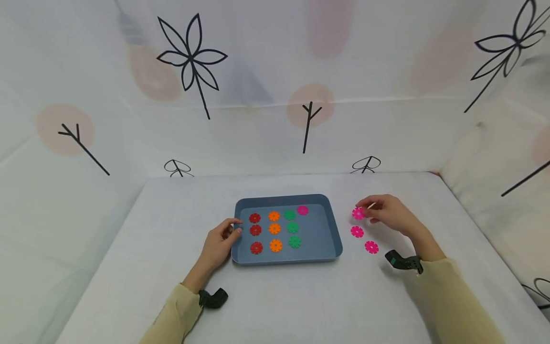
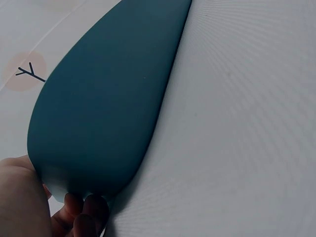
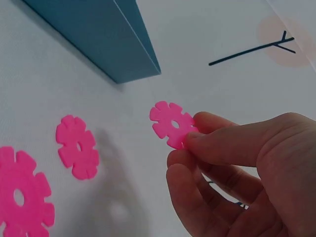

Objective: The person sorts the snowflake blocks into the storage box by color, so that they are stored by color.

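Between thumb and fingertips my right hand [image 1: 388, 212] pinches a pink snowflake disc [image 3: 173, 124], held off the cloth to the right of the tray. Two more pink discs, one nearer [image 1: 371, 247] and one farther [image 1: 357, 231], lie below that hand. My left hand [image 1: 219, 242] grips the left edge of the blue-grey tray [image 1: 318, 251], thumb at the rim. Inside the tray are a column of red discs [image 1: 255, 230], one of orange discs [image 1: 274, 229] and one of green discs [image 1: 292, 227]. A single pink disc [image 1: 302, 210] sits at the back, right of the green ones.
A white cloth [image 1: 283, 306] covers the table under the tray. Patterned fabric [image 1: 258, 138] rises behind it and at both sides. Each wrist carries a dark strapped camera, one left [image 1: 214, 299] and one right [image 1: 403, 261].
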